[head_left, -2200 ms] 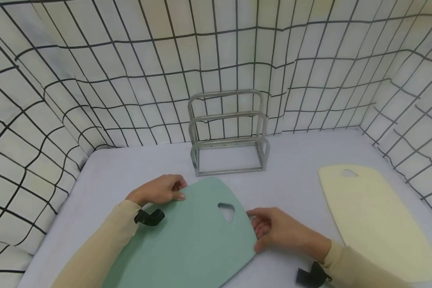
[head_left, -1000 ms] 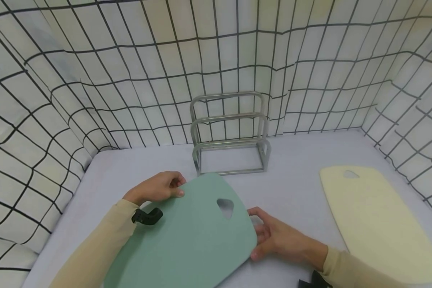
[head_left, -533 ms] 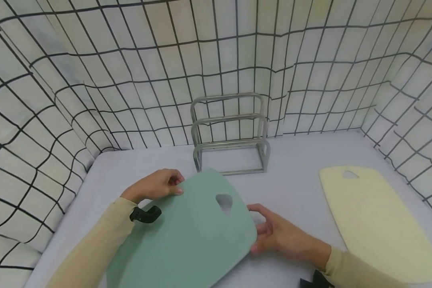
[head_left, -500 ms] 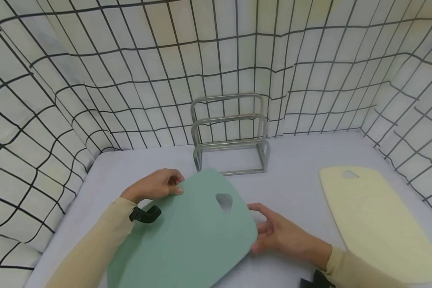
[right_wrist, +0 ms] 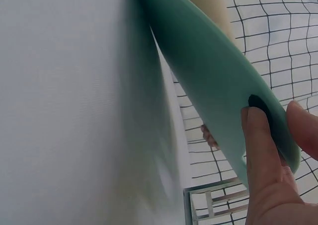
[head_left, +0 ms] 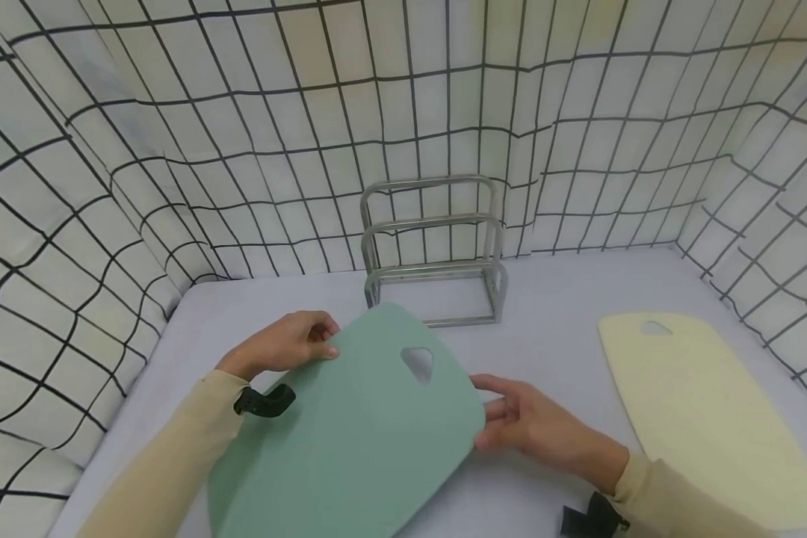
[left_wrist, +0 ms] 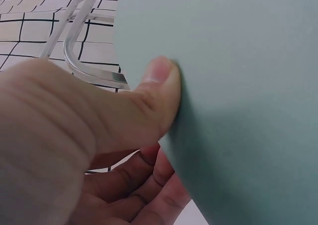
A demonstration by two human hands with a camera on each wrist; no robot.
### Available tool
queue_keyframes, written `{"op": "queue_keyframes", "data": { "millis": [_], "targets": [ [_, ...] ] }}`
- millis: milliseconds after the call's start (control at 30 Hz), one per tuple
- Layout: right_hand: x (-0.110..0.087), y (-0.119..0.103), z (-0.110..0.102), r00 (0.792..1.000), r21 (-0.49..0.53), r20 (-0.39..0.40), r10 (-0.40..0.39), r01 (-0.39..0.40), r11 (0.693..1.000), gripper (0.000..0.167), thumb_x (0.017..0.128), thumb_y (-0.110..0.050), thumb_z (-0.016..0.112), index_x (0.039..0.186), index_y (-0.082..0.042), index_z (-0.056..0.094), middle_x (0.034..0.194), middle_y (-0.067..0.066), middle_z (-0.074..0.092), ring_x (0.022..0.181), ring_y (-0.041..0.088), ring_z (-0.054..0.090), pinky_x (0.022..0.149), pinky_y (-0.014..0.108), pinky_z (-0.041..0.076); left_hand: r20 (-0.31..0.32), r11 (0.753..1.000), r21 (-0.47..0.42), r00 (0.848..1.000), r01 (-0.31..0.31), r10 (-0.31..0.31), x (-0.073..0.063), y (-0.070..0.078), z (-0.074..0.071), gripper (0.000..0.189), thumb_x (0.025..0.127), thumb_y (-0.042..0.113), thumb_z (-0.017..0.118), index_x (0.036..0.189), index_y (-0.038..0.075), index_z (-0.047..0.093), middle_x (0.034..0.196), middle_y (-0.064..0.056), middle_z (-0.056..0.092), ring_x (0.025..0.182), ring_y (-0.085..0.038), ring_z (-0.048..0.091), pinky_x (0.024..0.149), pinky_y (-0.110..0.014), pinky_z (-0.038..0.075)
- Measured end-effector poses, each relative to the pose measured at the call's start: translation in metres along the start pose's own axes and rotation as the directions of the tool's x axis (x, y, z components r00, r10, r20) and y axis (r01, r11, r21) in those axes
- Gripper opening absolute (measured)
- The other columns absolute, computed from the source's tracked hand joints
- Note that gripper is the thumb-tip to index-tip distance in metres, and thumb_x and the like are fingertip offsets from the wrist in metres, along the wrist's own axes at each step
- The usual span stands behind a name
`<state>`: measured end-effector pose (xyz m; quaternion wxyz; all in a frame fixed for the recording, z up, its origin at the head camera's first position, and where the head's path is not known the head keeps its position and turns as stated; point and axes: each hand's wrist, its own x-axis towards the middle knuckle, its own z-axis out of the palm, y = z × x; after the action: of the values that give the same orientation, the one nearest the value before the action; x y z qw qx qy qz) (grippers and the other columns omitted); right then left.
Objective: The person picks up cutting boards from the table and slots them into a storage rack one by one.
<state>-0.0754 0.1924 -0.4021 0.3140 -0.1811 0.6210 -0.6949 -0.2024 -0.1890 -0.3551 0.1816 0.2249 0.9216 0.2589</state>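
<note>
One green board (head_left: pixel 350 422) between fingers (right_wrist: pixel 263 155).

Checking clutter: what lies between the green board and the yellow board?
Between the green board and the yellow board, the head view shows the right hand, its sleeve, a black wrist camera and white tabletop.

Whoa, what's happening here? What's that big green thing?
That's a green cutting board. A person is holding it by its edges, with the left hand on one side and the right hand on the other. It's tilted, with the end that has the hole up off the table. A metal rack stands just behind it, and a yellow cutting board lies flat to the right.
</note>
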Motion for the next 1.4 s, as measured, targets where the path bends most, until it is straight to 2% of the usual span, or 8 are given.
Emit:
{"op": "queue_keyframes", "data": {
  "millis": [200,467,600,700,933,1067,1267,1400],
  "targets": [
    [0.003,-0.002,0.0,0.999,0.027,0.016,-0.04,0.04,0.999,0.071,0.098,-0.005,0.066,0.154,0.012,0.026,0.123,0.005,0.077,0.114,0.014,0.073,0.1,0.026,0.056,-0.046,1.0,-0.004,0.999,0.024,-0.024,-0.007,0.001,-0.004,0.025,0.098,0.02,0.069,0.116,0.003,0.064,0.105,-0.01,0.068,0.092,-0.019,0.06,0.082,-0.033,0.052],
    [0.008,-0.008,0.002,0.995,0.086,0.024,-0.101,0.099,0.991,0.063,0.099,-0.002,0.063,0.151,0.011,0.03,0.121,0.003,0.078,0.11,0.012,0.074,0.099,0.027,0.058,-0.088,0.998,-0.028,0.995,0.048,-0.05,-0.019,0.002,-0.01,0.027,0.099,0.021,0.069,0.119,0.004,0.063,0.107,-0.011,0.068,0.095,-0.02,0.061,0.081,-0.033,0.052],
    [0.01,-0.009,0.003,0.991,0.115,0.018,-0.136,0.133,0.984,0.051,0.1,0.0,0.06,0.146,0.007,0.039,0.121,0.003,0.078,0.109,0.012,0.074,0.099,0.028,0.059,-0.102,0.997,-0.054,0.993,0.054,-0.06,-0.023,0.001,-0.012,0.029,0.1,0.022,0.068,0.12,0.003,0.062,0.108,-0.012,0.067,0.096,-0.021,0.061,0.081,-0.034,0.053],
    [0.011,-0.01,0.003,0.991,0.133,0.007,-0.131,0.129,0.983,0.04,0.102,-0.001,0.058,0.14,-0.001,0.046,0.123,0.002,0.077,0.11,0.01,0.073,0.101,0.029,0.058,-0.117,0.996,-0.066,0.991,0.058,-0.065,-0.025,0.001,-0.013,0.029,0.1,0.022,0.067,0.121,0.002,0.062,0.108,-0.013,0.066,0.097,-0.022,0.061,0.08,-0.034,0.053],
    [0.018,-0.01,0.001,0.99,0.157,-0.072,-0.123,0.133,0.979,0.024,0.104,-0.005,0.056,0.127,-0.007,0.05,0.117,-0.001,0.078,0.109,0.007,0.071,0.104,0.028,0.057,-0.179,0.996,-0.071,0.981,0.061,-0.073,-0.031,-0.001,-0.014,0.029,0.099,0.022,0.068,0.12,0.003,0.062,0.106,-0.011,0.066,0.094,-0.021,0.059,0.08,-0.034,0.051],
    [0.021,-0.01,0.0,0.984,0.159,-0.106,-0.142,0.157,0.975,0.02,0.105,-0.006,0.055,0.125,-0.008,0.051,0.114,-0.004,0.079,0.108,0.006,0.07,0.105,0.028,0.056,-0.21,0.994,-0.081,0.974,0.074,-0.09,-0.034,-0.002,-0.014,0.027,0.099,0.023,0.069,0.118,0.004,0.061,0.104,-0.01,0.063,0.093,-0.021,0.057,0.08,-0.034,0.049],
    [0.025,-0.012,0.001,0.97,0.13,-0.157,-0.186,0.207,0.97,0.019,0.107,-0.007,0.051,0.125,-0.009,0.054,0.11,-0.006,0.078,0.108,0.005,0.07,0.106,0.027,0.055,-0.24,0.99,-0.109,0.964,0.092,-0.116,-0.037,-0.002,-0.012,0.031,0.101,0.023,0.067,0.122,0.003,0.061,0.108,-0.011,0.064,0.096,-0.021,0.058,0.084,-0.034,0.049],
    [0.028,-0.014,0.002,0.961,0.146,-0.174,-0.214,0.24,0.96,0.018,0.107,-0.007,0.05,0.124,-0.009,0.056,0.11,-0.006,0.078,0.107,0.005,0.07,0.105,0.027,0.056,-0.259,0.988,-0.118,0.957,0.101,-0.129,-0.038,-0.002,-0.011,0.032,0.101,0.024,0.067,0.124,0.002,0.061,0.11,-0.012,0.064,0.098,-0.022,0.059,0.085,-0.035,0.05]
  ]
}}
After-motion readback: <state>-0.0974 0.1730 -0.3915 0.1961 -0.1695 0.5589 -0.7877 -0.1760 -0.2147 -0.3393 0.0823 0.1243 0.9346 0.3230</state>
